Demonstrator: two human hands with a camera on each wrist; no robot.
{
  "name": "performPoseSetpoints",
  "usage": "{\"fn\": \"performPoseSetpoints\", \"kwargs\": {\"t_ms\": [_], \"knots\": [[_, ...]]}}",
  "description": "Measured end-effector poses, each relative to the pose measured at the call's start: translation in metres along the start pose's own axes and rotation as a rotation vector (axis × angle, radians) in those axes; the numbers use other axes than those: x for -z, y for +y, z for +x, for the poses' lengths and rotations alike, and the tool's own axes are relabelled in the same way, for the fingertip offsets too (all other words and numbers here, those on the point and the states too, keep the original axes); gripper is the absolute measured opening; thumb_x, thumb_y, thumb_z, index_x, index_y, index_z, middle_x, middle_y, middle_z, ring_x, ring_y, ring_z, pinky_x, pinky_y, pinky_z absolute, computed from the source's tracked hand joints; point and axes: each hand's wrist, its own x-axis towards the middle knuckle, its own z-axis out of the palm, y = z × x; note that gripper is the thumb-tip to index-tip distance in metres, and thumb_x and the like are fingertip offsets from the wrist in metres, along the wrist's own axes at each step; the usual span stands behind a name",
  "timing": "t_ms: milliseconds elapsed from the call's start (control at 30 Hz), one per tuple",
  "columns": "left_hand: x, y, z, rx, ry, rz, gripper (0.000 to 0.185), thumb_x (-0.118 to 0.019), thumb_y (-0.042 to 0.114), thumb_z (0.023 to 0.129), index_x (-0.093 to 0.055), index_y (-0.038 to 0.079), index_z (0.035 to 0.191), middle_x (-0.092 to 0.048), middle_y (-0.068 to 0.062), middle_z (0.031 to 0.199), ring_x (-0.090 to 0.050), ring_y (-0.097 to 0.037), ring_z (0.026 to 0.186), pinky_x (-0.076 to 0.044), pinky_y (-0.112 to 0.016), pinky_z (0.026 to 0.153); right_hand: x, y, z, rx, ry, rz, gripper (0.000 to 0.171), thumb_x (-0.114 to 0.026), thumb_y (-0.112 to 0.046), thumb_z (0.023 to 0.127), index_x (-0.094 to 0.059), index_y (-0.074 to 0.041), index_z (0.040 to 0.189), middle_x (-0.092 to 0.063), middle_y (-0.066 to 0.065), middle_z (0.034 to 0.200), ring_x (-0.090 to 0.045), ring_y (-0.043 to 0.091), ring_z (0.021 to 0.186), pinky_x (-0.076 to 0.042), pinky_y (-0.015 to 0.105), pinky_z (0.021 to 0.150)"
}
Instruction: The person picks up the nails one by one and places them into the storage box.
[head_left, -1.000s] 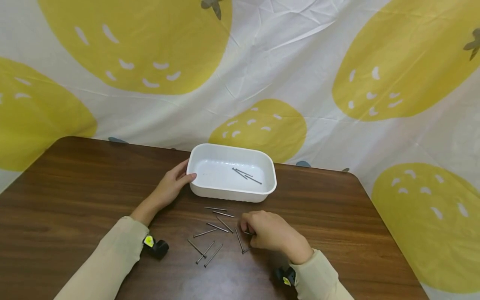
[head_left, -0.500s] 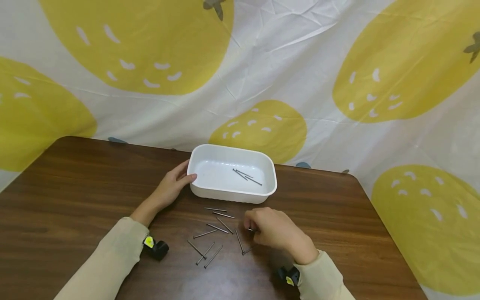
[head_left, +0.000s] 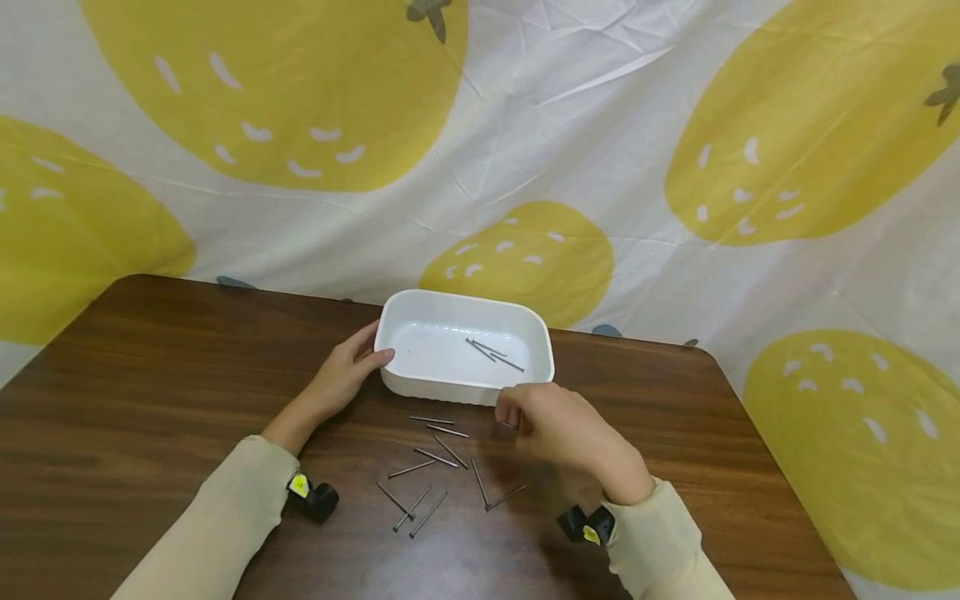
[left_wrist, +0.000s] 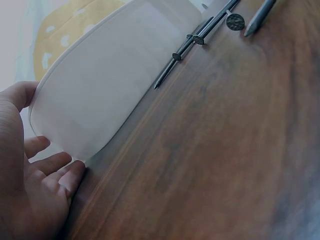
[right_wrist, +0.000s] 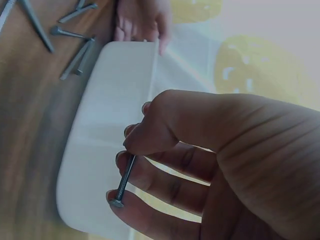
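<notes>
A white rectangular tub [head_left: 442,386] stands toward the back of the table, with a few nails [head_left: 495,354] lying at the right of its floor. My left hand [head_left: 337,379] holds the tub's left end, thumb over the rim and fingers against the outer wall [left_wrist: 110,85]. Between thumb and fingers my right hand [head_left: 573,429] pinches a single steel nail [right_wrist: 125,182], its flat head pointing away from the thumb. That hand is raised just in front of the tub's near right corner. Several loose nails [head_left: 447,452] lie scattered on the wood between my two hands.
The brown wooden table [head_left: 187,358] has rounded back corners. Behind it hangs a white cloth [head_left: 360,242] printed with large yellow fruit. A small black camera [head_left: 588,525] is strapped at each wrist, over the cuffs of pale sleeves.
My right hand has picked a nail off the table and lifted it up and forward to the tub's near right corner. The left hand and tub stay put.
</notes>
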Motion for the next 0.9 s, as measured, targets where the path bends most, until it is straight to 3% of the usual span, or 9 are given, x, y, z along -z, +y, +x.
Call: {"fn": "performPoseSetpoints", "kwargs": {"t_ms": [267, 633, 900], "knots": [[0.000, 0.000, 0.000, -0.003, -0.002, -0.001, 0.066, -0.055, 0.022, 0.104, -0.027, 0.000, 0.158, -0.033, -0.026, 0.162, -0.038, -0.043, 0.147, -0.034, -0.053, 0.122, 0.016, 0.001, 0.010, 0.003, 0.029, -0.037, 0.028, -0.069, 0.000, 0.071, -0.067, -0.021, 0.089, -0.067, -0.008, 0.084, -0.058, 0.006, 0.074, -0.048, 0.025, 0.063], [0.001, 0.003, -0.001, 0.000, 0.004, 0.009, 0.066, -0.055, 0.023, 0.103, -0.028, 0.000, 0.158, -0.034, -0.025, 0.161, -0.039, -0.043, 0.147, -0.034, -0.054, 0.122, 0.029, 0.015, 0.027, 0.002, 0.110, 0.097, 0.024, -0.071, 0.003, 0.076, -0.070, -0.013, 0.095, -0.070, -0.002, 0.084, -0.065, 0.012, 0.078, -0.054, 0.027, 0.070], [0.000, 0.001, -0.001, -0.003, -0.005, -0.012, 0.066, -0.055, 0.022, 0.104, -0.027, -0.001, 0.158, -0.033, -0.026, 0.162, -0.037, -0.042, 0.148, -0.033, -0.053, 0.123, 0.021, 0.026, 0.047, -0.098, 0.157, 0.140, 0.023, -0.068, 0.002, 0.080, -0.070, -0.007, 0.101, -0.071, 0.005, 0.090, -0.068, 0.017, 0.082, -0.055, 0.030, 0.072]]}}
